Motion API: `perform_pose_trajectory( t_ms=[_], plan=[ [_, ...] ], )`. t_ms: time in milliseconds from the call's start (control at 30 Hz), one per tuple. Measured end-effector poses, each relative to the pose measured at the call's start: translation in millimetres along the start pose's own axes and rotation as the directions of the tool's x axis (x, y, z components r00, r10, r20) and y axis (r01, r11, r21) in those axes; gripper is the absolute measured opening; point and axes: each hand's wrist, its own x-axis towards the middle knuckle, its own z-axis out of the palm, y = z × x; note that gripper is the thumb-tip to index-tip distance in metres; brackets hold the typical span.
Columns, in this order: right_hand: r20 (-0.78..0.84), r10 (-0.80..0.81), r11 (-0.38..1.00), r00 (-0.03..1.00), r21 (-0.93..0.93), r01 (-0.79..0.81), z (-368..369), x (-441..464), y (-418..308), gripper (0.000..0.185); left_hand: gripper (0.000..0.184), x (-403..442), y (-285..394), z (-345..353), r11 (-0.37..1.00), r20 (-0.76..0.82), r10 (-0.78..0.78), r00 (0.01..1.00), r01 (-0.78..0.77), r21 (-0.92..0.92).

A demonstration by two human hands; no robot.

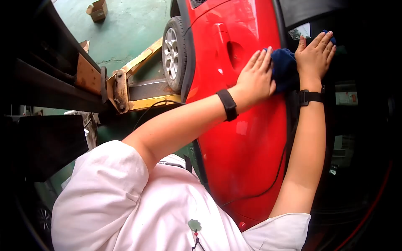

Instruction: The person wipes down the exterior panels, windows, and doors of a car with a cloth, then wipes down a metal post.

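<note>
A dark blue cloth (284,69) lies bunched at the line between the red car door (247,146) and its dark window (356,121). My left hand (256,77) is stretched flat against the door beside the handle, with its fingertips and thumb touching the cloth's left edge. My right hand (316,54) lies flat over the window glass, fingers extended. Blue fabric shows past its fingertips and also to the left of its wrist, so the palm seems to press on the cloth. What lies under both palms is hidden.
A yellow lift arm (144,54) reaches under the car near the rear wheel (173,54). A dark lift post (54,79) stands at left. A cardboard box (97,10) sits on the green floor. A thin black cable (268,186) crosses before the door.
</note>
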Motion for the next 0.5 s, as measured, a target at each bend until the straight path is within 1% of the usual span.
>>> perform_pose_trajectory(
  t_ms=[67,133,233,333,400,500],
  plan=[
    [0.020,-0.038,0.999,0.999,-0.011,0.038,5.7,15.5,-20.1,0.075,0.059,-14.6,-10.0,-4.3,0.999,-0.022,-0.019,1.000,0.018,-0.033],
    [0.029,-0.064,0.997,0.998,-0.029,0.064,4.5,25.0,-36.5,0.077,0.064,-25.6,-17.8,-4.9,0.994,0.019,-0.054,0.998,0.056,-0.094],
    [0.111,-0.066,0.993,0.992,-0.093,0.077,-2.1,33.4,-49.1,0.080,0.066,-30.4,-22.8,-1.3,0.989,0.018,-0.067,0.998,0.069,-0.130],
    [0.138,-0.096,0.980,0.986,-0.163,0.118,-0.8,34.8,-48.2,0.083,0.065,-26.5,-17.9,0.3,0.986,0.053,-0.096,0.994,0.102,-0.129],
    [0.190,-0.098,0.967,0.977,-0.215,0.139,-5.5,36.5,-48.4,0.083,0.064,-25.9,-17.8,0.2,0.986,0.048,-0.090,0.995,0.096,-0.135],
    [0.179,-0.110,0.963,0.978,-0.224,0.149,-0.2,35.9,-47.6,0.083,0.062,-26.2,-21.6,-0.6,0.991,0.044,-0.062,0.997,0.067,-0.112]
  ],
)
